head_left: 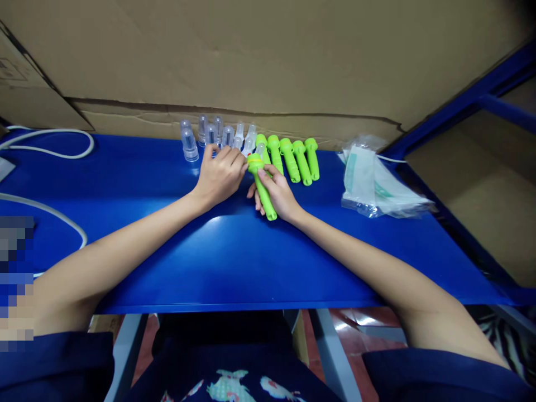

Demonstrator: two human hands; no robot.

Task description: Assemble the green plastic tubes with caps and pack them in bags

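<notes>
My right hand (278, 190) is wrapped around a lime-green plastic flashlight (264, 196), tilted with its wide head away from me. A yellow ring shows at its head. My left hand (221, 173) is closed, its fingertips at the edge of that head; whatever they pinch is hidden. Behind the hands, several similar green flashlights (290, 159) lie side by side. To their left are several white pieces with clear tips (250, 139), partly covered by my left hand. Several clear plastic tubes with rounded ends (190, 146) stand further left.
A blue table (251, 262) carries everything, with a cardboard wall (251, 61) along its back. Clear bags with white and green contents (372, 181) lie at the right. White cables (62, 131) loop across the left side. A blue metal frame (456, 89) borders the right.
</notes>
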